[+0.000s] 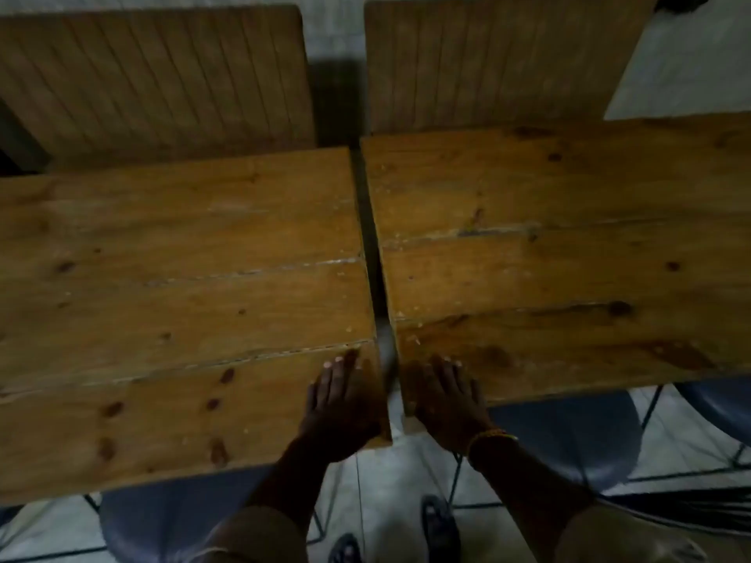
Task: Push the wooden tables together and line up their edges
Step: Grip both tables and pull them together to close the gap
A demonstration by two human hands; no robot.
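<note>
Wooden tables stand side by side on a tiled floor (pixel 378 473), the left table (pixel 174 302) and the right table (pixel 561 253) parted by a narrow dark gap, near edges out of line. A person's left hand (pixel 339 404) lies flat, fingers extended, on the left table's near right corner. The right hand (pixel 443 396), wrist ringed by a yellow bracelet (pixel 489 436), rests open and gripping nothing on the right table's near left corner, with blue chairs (pixel 565 440) below.
</note>
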